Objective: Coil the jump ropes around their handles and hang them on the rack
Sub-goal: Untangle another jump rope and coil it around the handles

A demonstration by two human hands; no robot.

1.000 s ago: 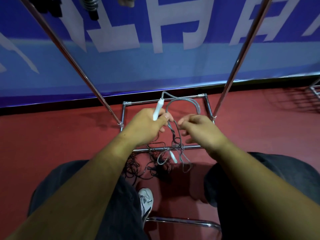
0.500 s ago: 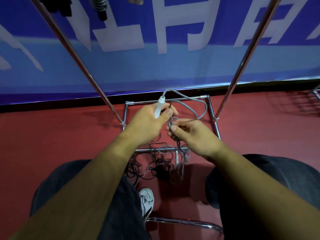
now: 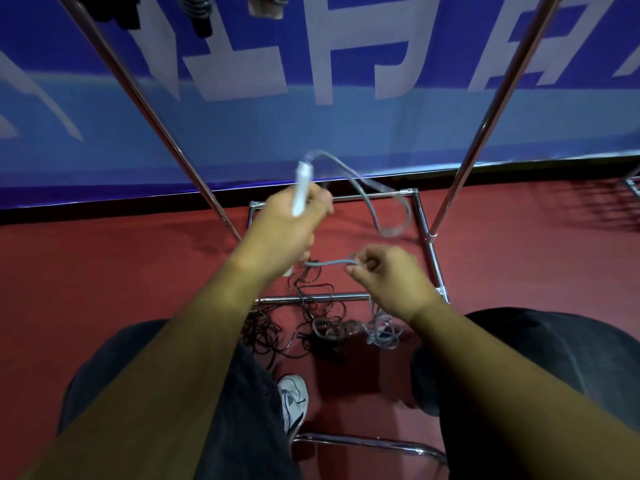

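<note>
A seated person leans toward a chrome rack (image 3: 424, 237) standing on a red floor (image 3: 104, 278). The left hand (image 3: 294, 220) is closed around 1 white handle (image 3: 300, 192), held upright. A pale grey rope (image 3: 374, 199) arcs from the handle's top and loops down. The right hand (image 3: 388, 275) pinches a stretch of this rope between thumb and fingertips. More rope lies tangled with thin dark cords (image 3: 287, 327) on the floor by the rack's near bar. The rope looks light, limp and springy, likely to snag; best held by the stiff handle, with the slack fed close to it.
</note>
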